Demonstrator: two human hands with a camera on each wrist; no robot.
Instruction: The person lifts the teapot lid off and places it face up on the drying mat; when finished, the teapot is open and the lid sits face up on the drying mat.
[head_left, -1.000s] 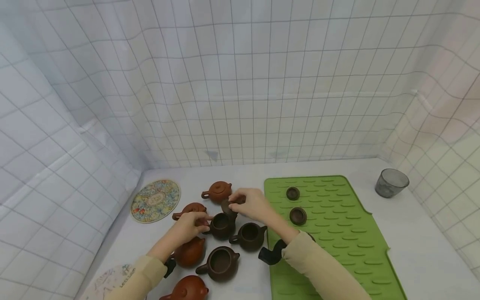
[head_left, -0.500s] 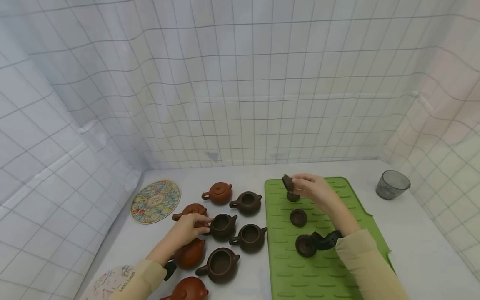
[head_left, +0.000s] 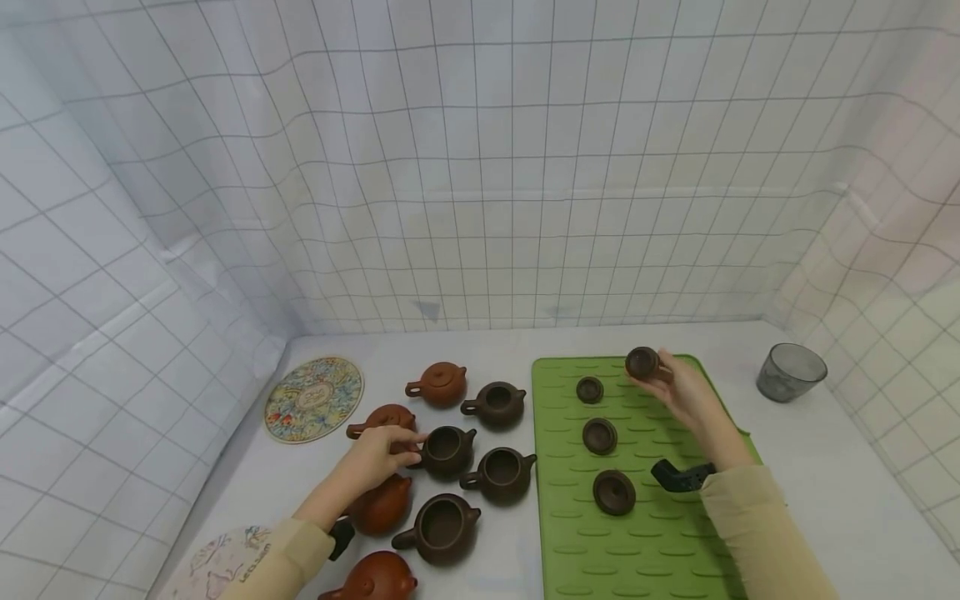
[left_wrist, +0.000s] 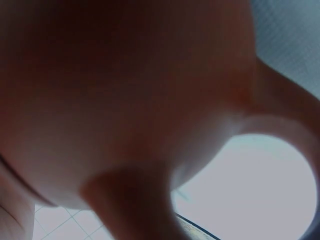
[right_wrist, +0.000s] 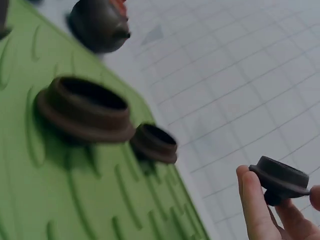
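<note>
In the head view my right hand (head_left: 686, 396) pinches a dark brown teapot lid (head_left: 642, 364) by its edge, above the back of the green mat (head_left: 675, 533). The right wrist view shows this lid (right_wrist: 281, 176) knob down, fingers around its rim. My left hand (head_left: 375, 457) pinches the handle side of a lidless dark teapot (head_left: 447, 452). Three other dark lids, the back lid (head_left: 589, 389), the middle lid (head_left: 600, 436) and the front lid (head_left: 614, 492), lie in a column on the mat. A reddish-brown teapot body (left_wrist: 150, 100) fills the left wrist view.
Other lidless dark teapots (head_left: 504, 475) stand left of the mat. Reddish teapots with lids (head_left: 441, 384) form a column further left, some partly behind my left arm. A patterned round mat (head_left: 313, 400) lies back left, and a grey glass cup (head_left: 791, 372) stands at the right.
My right hand has carried the dark lid from the teapots rightward over the green mat and turned it so its hollow side shows. My left hand stays at the same teapot.
</note>
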